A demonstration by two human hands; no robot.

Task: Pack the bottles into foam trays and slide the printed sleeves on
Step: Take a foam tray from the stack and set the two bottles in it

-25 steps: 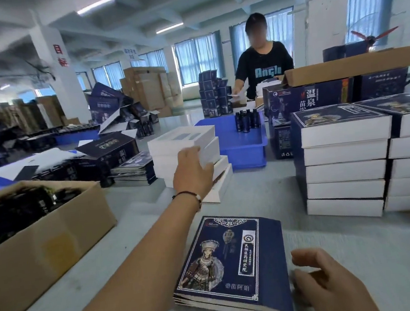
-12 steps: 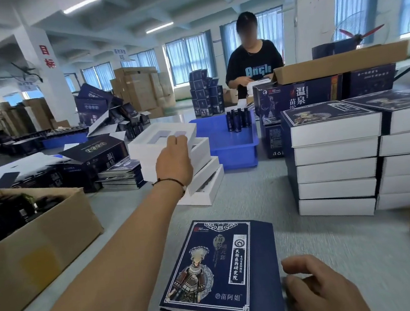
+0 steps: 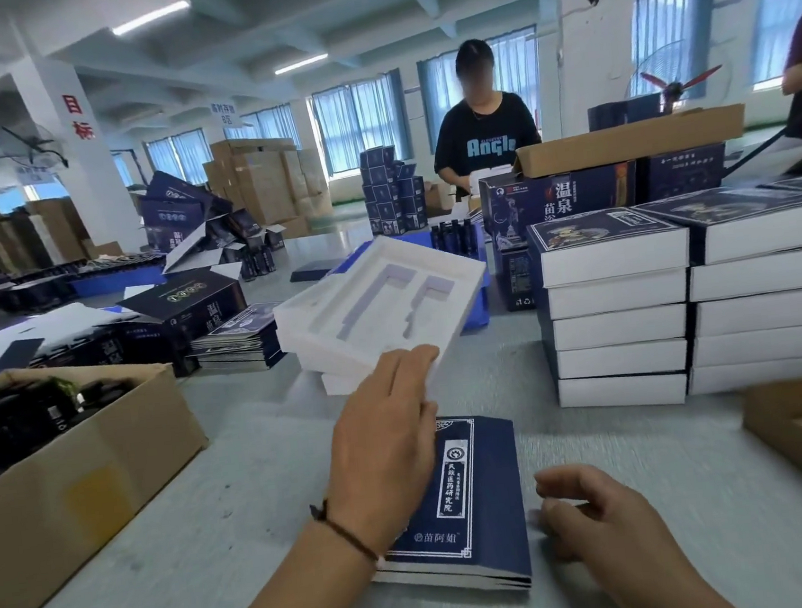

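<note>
A white foam tray (image 3: 379,301), its cut-outs empty, is held tilted in the air above the tray stack (image 3: 342,379), gripped at its near edge by the left hand (image 3: 384,449). The right hand (image 3: 605,525) rests loosely curled, holding nothing, beside flat printed sleeves (image 3: 465,515) on the worktop (image 3: 258,467). Best set the tray down level before loading bottles from the cardboard box (image 3: 60,468).

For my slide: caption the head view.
Left hand lifts a foam tray off the stack, above printed sleeves; right hand rests beside them.
</note>
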